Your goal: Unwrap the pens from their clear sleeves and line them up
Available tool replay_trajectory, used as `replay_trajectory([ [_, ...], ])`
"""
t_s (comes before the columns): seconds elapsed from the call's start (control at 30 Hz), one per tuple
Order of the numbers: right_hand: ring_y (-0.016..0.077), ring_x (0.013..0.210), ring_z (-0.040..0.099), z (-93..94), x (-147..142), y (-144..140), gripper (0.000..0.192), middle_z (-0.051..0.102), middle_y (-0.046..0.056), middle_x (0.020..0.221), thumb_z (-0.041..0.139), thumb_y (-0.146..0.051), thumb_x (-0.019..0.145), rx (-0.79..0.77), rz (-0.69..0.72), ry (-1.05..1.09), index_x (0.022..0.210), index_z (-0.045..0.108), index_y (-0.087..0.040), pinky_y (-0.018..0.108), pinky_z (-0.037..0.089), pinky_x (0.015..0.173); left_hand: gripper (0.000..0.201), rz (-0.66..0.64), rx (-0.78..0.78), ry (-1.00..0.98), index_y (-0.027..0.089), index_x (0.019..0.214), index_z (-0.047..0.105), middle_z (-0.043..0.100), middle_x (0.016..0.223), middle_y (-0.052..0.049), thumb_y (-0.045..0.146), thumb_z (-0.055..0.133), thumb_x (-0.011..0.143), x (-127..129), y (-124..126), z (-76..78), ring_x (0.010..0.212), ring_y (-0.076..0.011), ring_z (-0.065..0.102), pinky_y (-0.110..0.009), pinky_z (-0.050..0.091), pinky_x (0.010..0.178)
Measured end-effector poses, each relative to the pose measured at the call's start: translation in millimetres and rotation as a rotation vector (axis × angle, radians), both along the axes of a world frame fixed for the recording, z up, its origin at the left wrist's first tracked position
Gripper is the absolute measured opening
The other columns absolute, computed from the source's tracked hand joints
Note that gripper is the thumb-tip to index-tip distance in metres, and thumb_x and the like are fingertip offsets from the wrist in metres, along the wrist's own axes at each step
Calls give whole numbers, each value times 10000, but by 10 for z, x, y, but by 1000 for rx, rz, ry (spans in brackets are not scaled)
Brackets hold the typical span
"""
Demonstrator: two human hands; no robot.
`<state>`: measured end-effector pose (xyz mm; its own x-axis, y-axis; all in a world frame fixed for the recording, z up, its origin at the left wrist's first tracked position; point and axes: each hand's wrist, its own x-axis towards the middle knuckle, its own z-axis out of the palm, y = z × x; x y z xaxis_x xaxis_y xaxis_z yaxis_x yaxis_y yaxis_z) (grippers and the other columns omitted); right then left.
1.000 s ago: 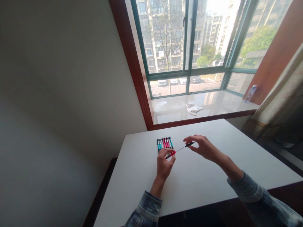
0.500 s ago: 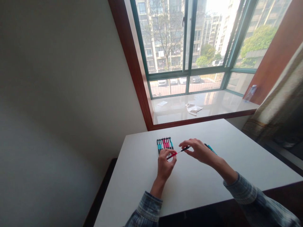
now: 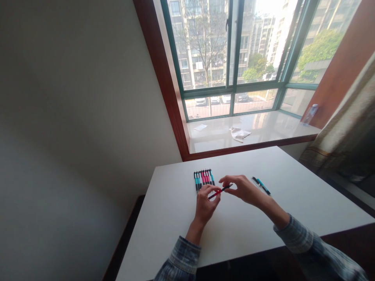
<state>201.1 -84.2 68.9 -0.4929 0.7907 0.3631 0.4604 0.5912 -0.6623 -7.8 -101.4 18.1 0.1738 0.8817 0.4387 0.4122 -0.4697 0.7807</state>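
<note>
One wide window [image 3: 234,92], green-framed, past the far edge of one white counter [image 3: 164,234]. Under the window, one pale sill [image 3: 213,142]; at far right, one pale curtain [image 3: 336,109]. Over the counter, two plaid sleeves [image 3: 186,253]. Out of one, the left hand [image 3: 206,203], thumb and fingers pinched on the red part of a red-and-black pen [image 3: 218,192]. Out of the other, the right hand [image 3: 241,187], clamped on the dark upper end of that same pen. Pen thus between both hands, slanting up to the right.

On the sill, one crumpled white cloth [image 3: 240,134]; one clear bottle [image 3: 309,115], contents too faint to tell; one flat white sheet [image 3: 200,127]. Behind the left hand, one row of pens [image 3: 205,177], about eight, hard to count: teal toward both ends, red in the middle, near ends partly hidden. Beyond the right wrist, one teal-and-black pen [image 3: 263,186], well apart from the row. Just beside it, one thin piece [image 3: 256,183], too small to make out.
</note>
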Motion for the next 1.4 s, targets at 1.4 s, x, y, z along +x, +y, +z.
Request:
replay_trajectory([
  [1.4,180,701,654,-918,115,50,281,721,18,773,639,-466,924,-311,-215,338,919,731,-200,294,516,666,176,90,134,308,259,935,738,701,927,-35,124,673,843,73,133,-165,957,-244,625,-418,469,914],
])
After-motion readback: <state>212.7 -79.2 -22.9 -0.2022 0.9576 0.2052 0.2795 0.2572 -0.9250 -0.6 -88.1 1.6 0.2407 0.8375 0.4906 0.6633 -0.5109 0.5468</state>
